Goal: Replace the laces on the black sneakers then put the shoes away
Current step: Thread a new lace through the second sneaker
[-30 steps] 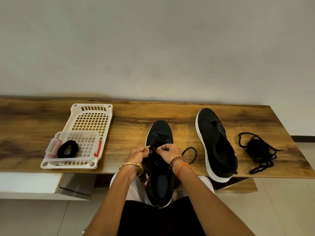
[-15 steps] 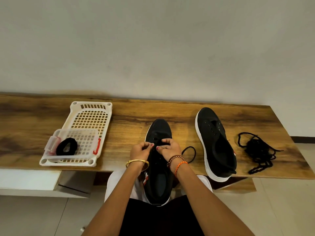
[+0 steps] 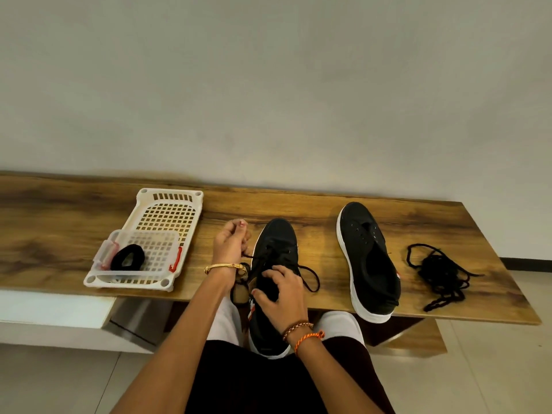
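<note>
A black sneaker [image 3: 276,243] with a white sole lies toe-away at the table's front edge, its heel over my lap. My left hand [image 3: 230,242] is beside its left side, pinching a black lace [image 3: 309,274] end pulled taut out of an eyelet. My right hand [image 3: 279,289] grips the shoe's tongue and opening. A loop of the lace lies on the table to the shoe's right. The second black sneaker [image 3: 369,261] lies unlaced further right. A tangled pile of black laces [image 3: 439,271] sits right of it.
A white plastic basket [image 3: 167,216] stands on the wooden table [image 3: 59,219] at the left, holding a clear small box with a coiled black lace [image 3: 127,257]. A plain wall runs behind the table. Tiled floor lies at the right.
My left hand has moved left and away from the shoe, drawing the lace out. My right hand slid down from the eyelets onto the tongue and opening.
</note>
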